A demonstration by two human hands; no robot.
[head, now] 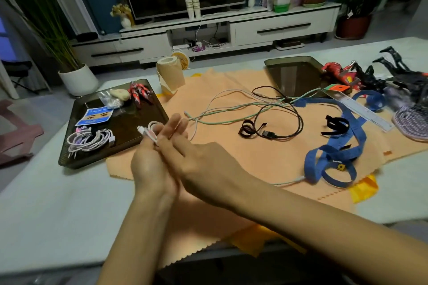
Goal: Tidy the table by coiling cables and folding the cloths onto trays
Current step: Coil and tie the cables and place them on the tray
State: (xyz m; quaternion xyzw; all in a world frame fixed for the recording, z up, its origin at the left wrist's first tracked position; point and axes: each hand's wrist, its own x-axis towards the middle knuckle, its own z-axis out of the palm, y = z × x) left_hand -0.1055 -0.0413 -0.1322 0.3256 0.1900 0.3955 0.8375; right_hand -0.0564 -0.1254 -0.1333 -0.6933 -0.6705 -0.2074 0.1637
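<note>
The step in hand is coiling the white charging cable (148,131): its plug end and first small loops sit at the fingertips, just in front of the near right corner of the left tray (143,122). The left hand (150,166) grips those loops, fingers curled round them, though the exact pinch is hidden behind the other hand. The right hand (203,164) lies across it with fingers straight and close together, touching the loops; I cannot tell whether it pinches the cord. The rest of this cable trails away to the right over the orange cloth (231,157), tangled with a mint-green cable (234,107) and lying near a black USB cable (298,120). A finished bundle of coiled cables (90,140) already rests on the left tray; the right tray (273,65) holds no cable. Next, the right hand probably needs to draw the loose length free of the green cable and keep winding even loops, then set the coil beside the bundle. The cloths are not yet folded.
</note>
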